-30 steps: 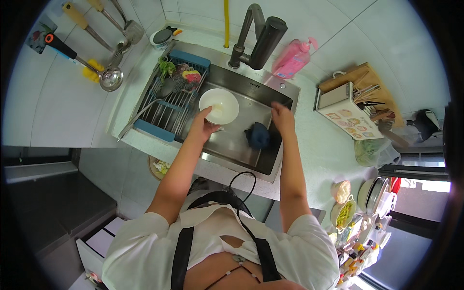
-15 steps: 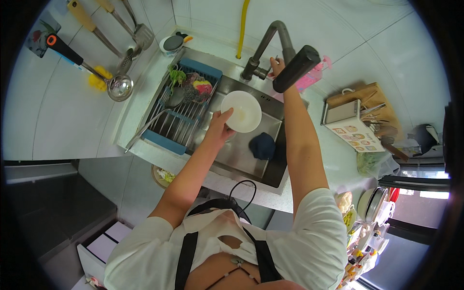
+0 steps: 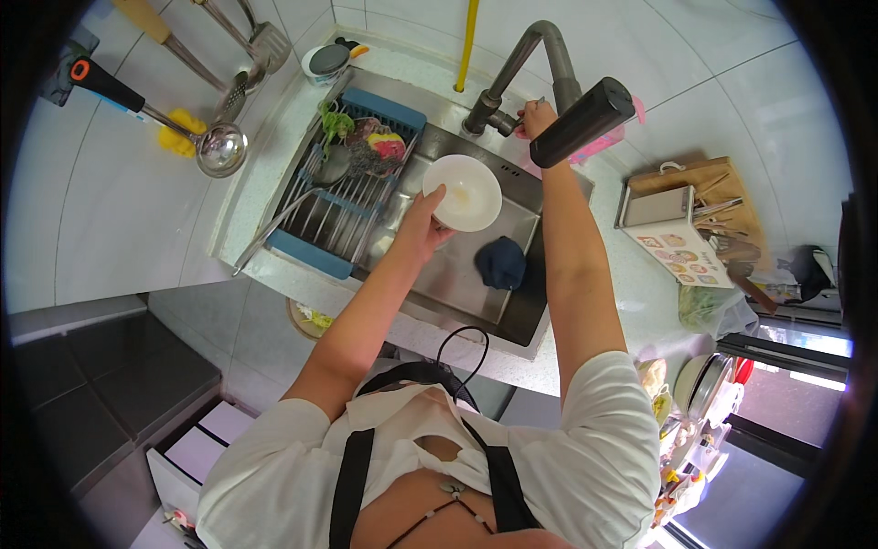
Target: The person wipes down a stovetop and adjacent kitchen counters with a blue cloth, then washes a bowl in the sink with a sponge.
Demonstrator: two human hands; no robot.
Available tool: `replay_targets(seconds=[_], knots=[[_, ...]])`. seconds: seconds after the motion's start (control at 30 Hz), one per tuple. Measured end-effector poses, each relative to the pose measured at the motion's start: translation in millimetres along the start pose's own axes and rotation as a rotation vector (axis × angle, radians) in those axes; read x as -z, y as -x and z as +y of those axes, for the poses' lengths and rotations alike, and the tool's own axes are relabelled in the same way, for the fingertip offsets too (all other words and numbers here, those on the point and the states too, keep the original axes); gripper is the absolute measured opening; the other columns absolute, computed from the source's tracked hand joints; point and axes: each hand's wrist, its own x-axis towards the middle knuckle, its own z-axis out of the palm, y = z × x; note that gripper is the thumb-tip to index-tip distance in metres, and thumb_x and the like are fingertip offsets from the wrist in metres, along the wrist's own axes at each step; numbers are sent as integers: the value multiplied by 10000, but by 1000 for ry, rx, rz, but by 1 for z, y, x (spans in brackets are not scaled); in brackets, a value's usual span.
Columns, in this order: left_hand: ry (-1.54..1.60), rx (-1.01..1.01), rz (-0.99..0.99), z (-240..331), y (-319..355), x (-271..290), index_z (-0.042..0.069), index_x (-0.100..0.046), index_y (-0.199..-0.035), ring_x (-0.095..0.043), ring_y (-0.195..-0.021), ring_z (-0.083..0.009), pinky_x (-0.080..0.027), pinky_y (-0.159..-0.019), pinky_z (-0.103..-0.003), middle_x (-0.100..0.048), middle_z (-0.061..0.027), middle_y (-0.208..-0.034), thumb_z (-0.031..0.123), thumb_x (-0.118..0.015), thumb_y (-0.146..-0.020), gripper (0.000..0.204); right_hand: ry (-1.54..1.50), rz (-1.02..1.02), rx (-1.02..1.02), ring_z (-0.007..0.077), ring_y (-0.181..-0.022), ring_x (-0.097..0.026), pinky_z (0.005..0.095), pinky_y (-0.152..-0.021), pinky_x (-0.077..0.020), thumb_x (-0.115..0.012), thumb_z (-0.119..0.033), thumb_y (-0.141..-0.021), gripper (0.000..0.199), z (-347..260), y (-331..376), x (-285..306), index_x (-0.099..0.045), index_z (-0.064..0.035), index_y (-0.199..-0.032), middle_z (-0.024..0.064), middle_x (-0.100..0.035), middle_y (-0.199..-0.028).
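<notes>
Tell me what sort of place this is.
Most likely a home kitchen: a steel sink with a tall faucet, a dish rack set across the sink, and ladles and spatulas hanging on the tiled wall.

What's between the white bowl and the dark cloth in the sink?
In the head view, only bare steel sink floor lies between the bowl, held by the left hand, and the cloth.
</notes>
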Motion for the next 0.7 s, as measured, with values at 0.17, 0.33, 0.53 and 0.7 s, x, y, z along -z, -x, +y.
replay_targets(seconds=[0.17,0.33,0.53,0.7], knots=[[40,32,-55,-5,-6,-4,112,-441,-1199,-505,-1074,-212,-451,-870,-407,-511,-68,-1164,309,-680,-781,520,-138,-49,-160,205,-431,-564,308,-393,-492,-325,-201,-896,347,39,-36,3,-519,79,-829,149,-594,-711],[28,10,-51,-5,-1,-8,109,-435,-1204,-500,-1080,-216,-451,-895,-396,-499,-68,-1180,319,-681,-782,531,-793,-86,-151,214,-430,-568,306,-387,-492,-341,-221,-901,354,48,-32,-8,-516,70,-804,154,-576,-666],[22,38,-59,-13,-5,-10,126,-391,-1220,-521,-1027,-210,-479,-811,-388,-478,-77,-1185,314,-655,-801,530,-283,-64,167,210,-523,-604,284,-414,-492,-421,-307,-897,366,69,-32,5,-505,50,-891,130,-587,-792],[-37,-61,-20,-18,-16,5,157,-380,-1252,-523,-1012,-203,-479,-785,-393,-471,-57,-1201,305,-666,-790,563,-81,-118,-9,163,-667,-619,237,-506,-482,-482,-379,-883,388,48,36,-2,-534,-16,-1010,80,-600,-894]])
